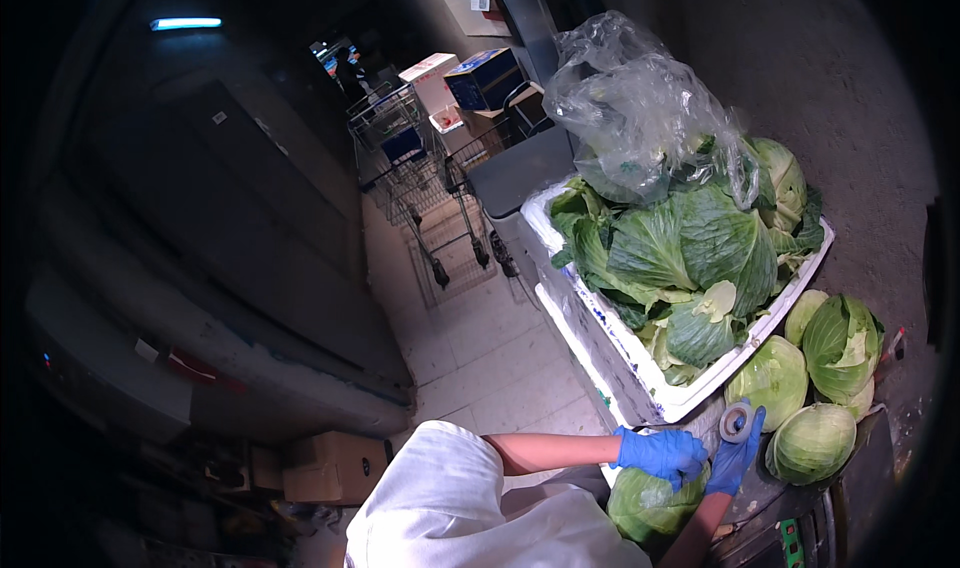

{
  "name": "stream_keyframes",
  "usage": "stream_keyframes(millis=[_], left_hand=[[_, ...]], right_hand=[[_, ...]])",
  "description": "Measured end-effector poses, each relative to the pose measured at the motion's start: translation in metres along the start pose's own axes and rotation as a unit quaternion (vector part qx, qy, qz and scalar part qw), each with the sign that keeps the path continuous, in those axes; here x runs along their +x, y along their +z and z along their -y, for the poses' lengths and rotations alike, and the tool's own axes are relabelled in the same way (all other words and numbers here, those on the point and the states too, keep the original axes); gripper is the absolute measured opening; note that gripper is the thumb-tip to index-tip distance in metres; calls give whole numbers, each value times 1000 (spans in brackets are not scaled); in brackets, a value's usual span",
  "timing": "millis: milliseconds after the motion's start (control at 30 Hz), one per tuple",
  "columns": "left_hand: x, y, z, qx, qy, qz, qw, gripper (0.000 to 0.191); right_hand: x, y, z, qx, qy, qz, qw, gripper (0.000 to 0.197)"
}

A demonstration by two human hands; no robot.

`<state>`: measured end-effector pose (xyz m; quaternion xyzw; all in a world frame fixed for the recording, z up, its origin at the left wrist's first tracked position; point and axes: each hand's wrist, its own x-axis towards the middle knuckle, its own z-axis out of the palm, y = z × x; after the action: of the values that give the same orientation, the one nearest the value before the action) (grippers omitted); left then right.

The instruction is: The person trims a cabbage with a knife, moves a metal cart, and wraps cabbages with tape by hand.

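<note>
My left hand (661, 455), in a blue glove, is closed over the top of a green cabbage (649, 504) in front of me; whether it grips anything is hidden. Just right of it, my right hand (735, 459), also gloved in blue, holds a roll of tape (736, 422), with fingers around and through its core. More cabbages lie beyond that hand, among them a pale one (769, 380), a leafy one (841, 346) and a round one (812, 444). A white foam box (679, 399) heaped with cabbage leaves (694, 245) stands behind both hands.
Crumpled clear plastic bags (637, 110) lie over the heap. Wire shopping carts (420, 185) and a blue carton (486, 78) stand farther back in the passage. A cardboard box (330, 469) is at lower left. A wall rises at right. A person (349, 76) is far off.
</note>
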<state>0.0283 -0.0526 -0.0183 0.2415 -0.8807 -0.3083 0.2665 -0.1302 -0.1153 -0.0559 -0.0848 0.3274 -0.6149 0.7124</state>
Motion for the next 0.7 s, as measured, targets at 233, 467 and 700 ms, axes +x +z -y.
stream_keyframes(millis=[233,467,700], left_hand=[[10,6,8,-5,3,-18,1000,15],[1,7,1,47,-107,-183,976,23],[-12,27,20,-146,-307,-186,922,81]], right_hand=[[7,-31,14,39,59,36,997,46],[-7,25,13,-401,-187,105,891,39],[-46,88,47,-313,-1,32,949,33]])
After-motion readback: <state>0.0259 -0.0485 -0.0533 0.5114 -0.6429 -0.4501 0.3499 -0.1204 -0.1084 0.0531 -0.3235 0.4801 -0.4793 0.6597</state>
